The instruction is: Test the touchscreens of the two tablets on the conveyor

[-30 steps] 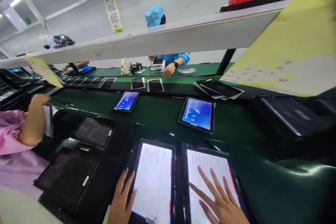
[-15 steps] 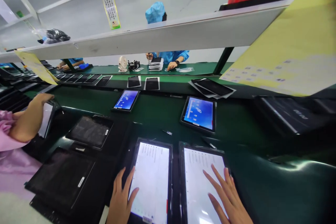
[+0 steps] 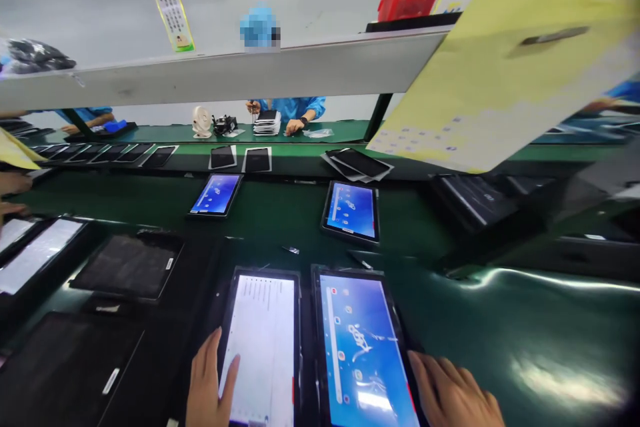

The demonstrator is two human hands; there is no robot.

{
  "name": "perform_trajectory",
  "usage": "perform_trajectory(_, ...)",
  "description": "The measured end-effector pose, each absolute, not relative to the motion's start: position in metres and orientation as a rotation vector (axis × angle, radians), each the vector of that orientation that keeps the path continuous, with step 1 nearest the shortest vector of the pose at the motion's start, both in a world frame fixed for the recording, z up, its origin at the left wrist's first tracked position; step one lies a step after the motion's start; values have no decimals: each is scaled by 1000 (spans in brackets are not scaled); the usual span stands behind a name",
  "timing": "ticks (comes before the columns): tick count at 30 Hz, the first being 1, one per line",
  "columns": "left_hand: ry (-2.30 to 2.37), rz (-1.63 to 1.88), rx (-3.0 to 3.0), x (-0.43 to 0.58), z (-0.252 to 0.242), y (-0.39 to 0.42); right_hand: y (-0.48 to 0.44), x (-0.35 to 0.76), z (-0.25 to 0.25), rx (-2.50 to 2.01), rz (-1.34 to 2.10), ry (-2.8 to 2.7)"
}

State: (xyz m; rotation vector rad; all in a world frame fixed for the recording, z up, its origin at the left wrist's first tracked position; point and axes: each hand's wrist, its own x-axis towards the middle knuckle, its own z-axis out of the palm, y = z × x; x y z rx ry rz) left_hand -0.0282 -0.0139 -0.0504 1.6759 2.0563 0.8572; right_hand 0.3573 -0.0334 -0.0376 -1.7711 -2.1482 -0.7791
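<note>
Two tablets lie side by side on the dark green bench in front of me. The left tablet (image 3: 260, 347) has a white screen with faint lines of text near its top. My left hand (image 3: 213, 380) is open at its left edge, thumb over the screen and fingers along the side. A blue home screen with icons lights the right tablet (image 3: 365, 360). Beside its right edge rests my right hand (image 3: 453, 387), open, with its fingertips by the frame and the palm down.
Farther back stand two lit tablets, one left (image 3: 216, 194) and one right (image 3: 351, 211). Dark tablets (image 3: 127, 267) lie on the left. A yellow sheet (image 3: 465, 100) hangs from the shelf (image 3: 210, 77). Across the bench, a person's hand (image 3: 296, 125) is near a stack of tablets (image 3: 267, 122).
The right tablet's screen has gone from white to a blue home screen. My right hand has moved off that screen to its right edge. The view has turned right.
</note>
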Motion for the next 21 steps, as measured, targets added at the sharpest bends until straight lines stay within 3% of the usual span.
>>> perform_trajectory(5,2077,753,1474,-8,-36,-4,-34,344,-53,-1903,-867,-2226)
perform_trajectory(10,2049,726,1296,-10,-33,0,-34,335,-70,-2204,-388,-2003)
perform_trajectory(14,2027,639,1220,-19,-35,4,-32,348,-79,-2098,-217,-1848)
perform_trajectory(18,2081,494,1446,-6,-46,2,-25,366,-81,-1791,-29,-1845)
perform_trajectory(21,2173,495,1844,15,-50,-3,-23,361,-77,-1871,-62,-1798)
